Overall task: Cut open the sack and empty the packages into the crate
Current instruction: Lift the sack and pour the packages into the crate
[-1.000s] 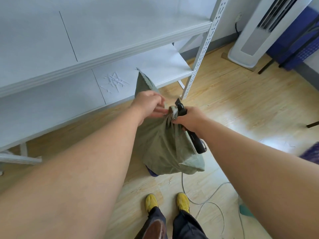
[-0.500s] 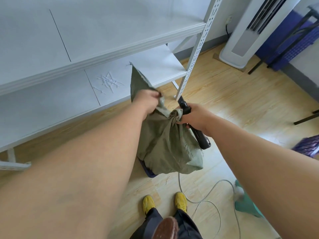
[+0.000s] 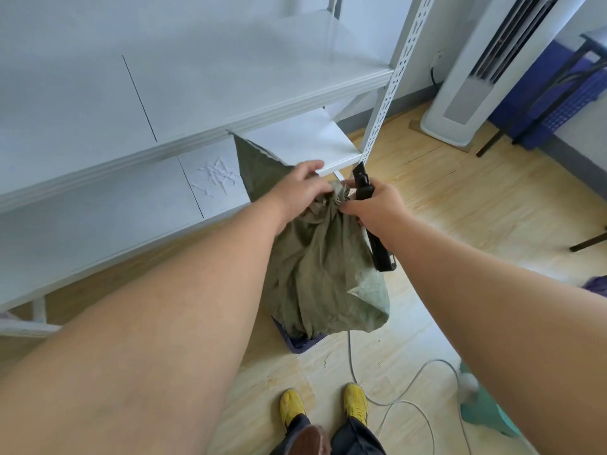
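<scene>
A green woven sack (image 3: 320,274) hangs in front of me, bunched at its neck, with one flat corner sticking up to the left. My left hand (image 3: 300,188) grips the bunched neck from the left. My right hand (image 3: 377,205) holds a black utility knife (image 3: 377,247) and touches the neck from the right; the knife's tip points up past my fingers. A dark blue crate (image 3: 297,341) sits on the floor under the sack, and only its near corner shows. The sack hides any packages.
White metal shelving (image 3: 197,103) stands close on the left, its perforated upright (image 3: 391,90) just behind my hands. A white tower fan (image 3: 476,77) and a blue crate are at the back right. A grey cable (image 3: 394,402) loops on the wood floor by my yellow shoes.
My left hand has shifted its hold on the sack's neck and the fingers have spread a little. The right hand with the knife stays at the neck. The view has tilted slightly.
</scene>
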A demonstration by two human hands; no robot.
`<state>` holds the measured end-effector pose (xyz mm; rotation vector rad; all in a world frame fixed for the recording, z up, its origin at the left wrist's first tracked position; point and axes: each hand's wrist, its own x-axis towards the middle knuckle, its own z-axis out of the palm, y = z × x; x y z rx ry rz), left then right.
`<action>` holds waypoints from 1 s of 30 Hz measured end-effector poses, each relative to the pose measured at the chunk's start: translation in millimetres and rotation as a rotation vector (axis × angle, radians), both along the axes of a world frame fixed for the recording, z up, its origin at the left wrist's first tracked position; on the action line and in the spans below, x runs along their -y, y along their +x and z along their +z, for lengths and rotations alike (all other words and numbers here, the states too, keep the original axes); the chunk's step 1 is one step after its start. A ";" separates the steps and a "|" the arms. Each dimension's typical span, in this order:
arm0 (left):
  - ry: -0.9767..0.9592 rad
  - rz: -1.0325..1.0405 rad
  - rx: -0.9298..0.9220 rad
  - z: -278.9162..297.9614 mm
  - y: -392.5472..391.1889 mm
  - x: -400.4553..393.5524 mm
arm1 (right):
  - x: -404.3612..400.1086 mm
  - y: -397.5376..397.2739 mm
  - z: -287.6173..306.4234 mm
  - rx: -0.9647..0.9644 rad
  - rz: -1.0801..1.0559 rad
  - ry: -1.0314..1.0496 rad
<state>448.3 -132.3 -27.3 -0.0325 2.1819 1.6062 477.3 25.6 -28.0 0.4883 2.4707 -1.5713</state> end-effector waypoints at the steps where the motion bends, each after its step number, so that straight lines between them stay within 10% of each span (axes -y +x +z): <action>1: -0.127 -0.156 -0.011 -1.0 1.4 -0.2 | -1.6 -0.5 1.9 -0.013 0.010 0.007; 3: -0.482 -0.369 -0.124 -3.0 0.4 -5.5 | -6.9 -2.6 5.0 -0.038 0.035 0.018; 6: -0.685 -0.156 -0.271 -4.5 -5.6 -16.5 | -18.6 -6.4 4.8 -0.056 0.103 0.071; 10: -0.594 0.166 -0.214 -3.3 -22.8 -25.4 | -39.6 -8.4 -2.9 0.122 0.254 0.427; 19: -0.281 0.649 -0.360 18.9 -65.6 -28.0 | -58.5 -41.1 6.6 0.094 0.030 0.008; 30: -0.352 0.386 -0.277 39.2 -70.1 -31.3 | -55.3 -70.2 4.8 -0.009 0.069 -0.024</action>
